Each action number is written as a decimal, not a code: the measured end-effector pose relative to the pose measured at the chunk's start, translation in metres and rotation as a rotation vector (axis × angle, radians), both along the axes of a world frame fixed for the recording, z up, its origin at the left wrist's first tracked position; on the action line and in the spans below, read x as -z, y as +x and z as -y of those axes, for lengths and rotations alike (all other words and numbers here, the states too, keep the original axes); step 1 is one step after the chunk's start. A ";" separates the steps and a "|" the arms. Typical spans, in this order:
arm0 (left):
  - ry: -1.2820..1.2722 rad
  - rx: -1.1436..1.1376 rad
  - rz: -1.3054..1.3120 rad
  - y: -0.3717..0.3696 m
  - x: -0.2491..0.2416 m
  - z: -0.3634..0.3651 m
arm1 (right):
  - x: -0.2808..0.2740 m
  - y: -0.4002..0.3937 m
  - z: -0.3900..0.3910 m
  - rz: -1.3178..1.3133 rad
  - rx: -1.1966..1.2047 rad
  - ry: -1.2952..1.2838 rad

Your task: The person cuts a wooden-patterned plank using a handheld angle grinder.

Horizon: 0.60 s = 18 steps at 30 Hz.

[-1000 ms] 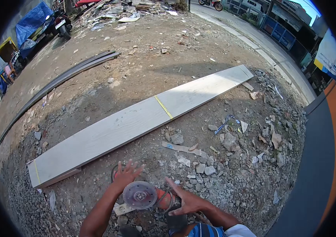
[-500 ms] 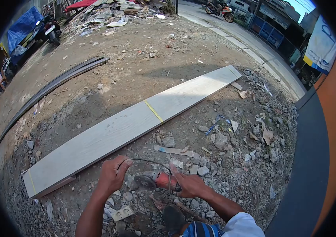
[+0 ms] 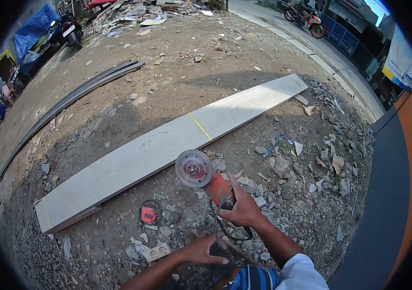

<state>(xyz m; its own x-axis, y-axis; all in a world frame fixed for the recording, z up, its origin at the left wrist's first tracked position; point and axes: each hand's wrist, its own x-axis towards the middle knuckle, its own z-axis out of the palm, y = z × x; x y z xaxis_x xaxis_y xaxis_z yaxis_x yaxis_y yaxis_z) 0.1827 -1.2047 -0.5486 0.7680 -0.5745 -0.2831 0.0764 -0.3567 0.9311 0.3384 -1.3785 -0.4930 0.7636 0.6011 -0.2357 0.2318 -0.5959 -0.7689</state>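
Observation:
My right hand (image 3: 241,207) is wrapped round the body of a red angle grinder (image 3: 217,186), whose round disc (image 3: 194,168) faces up near the board's front edge. Its dark cable hangs in a loop below that hand. Low in the view, my left hand (image 3: 206,250) has its fingers apart beside my foot and holds nothing. A long pale board (image 3: 138,153) lies diagonally on the ground, with a yellow band across its middle and one near its left end.
A white socket block (image 3: 157,252) and a red tape measure (image 3: 148,215) lie on the rubble. Dark strips (image 3: 70,99) curve along the left. A grey and orange wall (image 3: 385,193) stands right. A person rides a motorcycle (image 3: 305,19) on the road.
The grinder has been lifted and turned so its disc shows. My left hand has let go of the cable and dropped towards my foot. The red tape measure now shows. The motorcycle has moved right.

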 end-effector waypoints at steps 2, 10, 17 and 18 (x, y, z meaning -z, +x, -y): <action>-0.172 -0.080 -0.248 -0.003 -0.015 0.001 | 0.003 0.003 -0.002 -0.044 0.091 -0.189; 0.443 -0.921 0.294 0.069 -0.089 -0.133 | -0.008 -0.023 0.029 -0.050 -0.420 -0.528; 0.971 -0.199 0.494 0.031 0.075 -0.121 | 0.000 -0.049 0.037 -0.320 -0.381 0.176; 0.633 -0.159 0.510 0.019 0.074 -0.092 | -0.001 -0.051 0.031 -0.343 -0.292 0.305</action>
<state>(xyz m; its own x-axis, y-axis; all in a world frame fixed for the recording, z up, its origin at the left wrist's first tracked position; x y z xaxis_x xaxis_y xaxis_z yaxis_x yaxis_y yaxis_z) 0.2019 -1.1126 -0.6228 0.9482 -0.2975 -0.1114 -0.2077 -0.8458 0.4913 0.2871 -1.4095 -0.4915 0.4644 0.8570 -0.2232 0.0600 -0.2820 -0.9575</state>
